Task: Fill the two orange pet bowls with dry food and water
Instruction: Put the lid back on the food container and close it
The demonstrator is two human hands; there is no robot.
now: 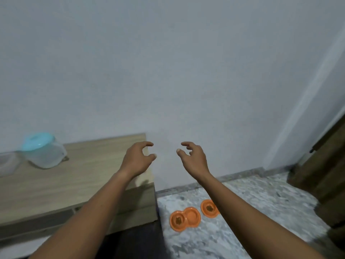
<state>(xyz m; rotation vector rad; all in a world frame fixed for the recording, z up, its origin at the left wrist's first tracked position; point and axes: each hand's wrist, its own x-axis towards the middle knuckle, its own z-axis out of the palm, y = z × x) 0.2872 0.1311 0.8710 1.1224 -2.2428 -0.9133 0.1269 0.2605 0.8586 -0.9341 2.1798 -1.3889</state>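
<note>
Both hands, left hand [137, 158] and right hand [194, 158], are held empty with fingers apart, orange bowls [184, 218] seen far below them

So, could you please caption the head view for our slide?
Empty left hand and right hand raised above two orange pet bowls holding dry food.

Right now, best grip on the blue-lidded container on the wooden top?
Take the clear container by its body, below the blue lid, left hand coming from the right, its open side. Another clear tub crowds its left. It looks tilted, so a side wrap probably beats a lid pinch.
</note>
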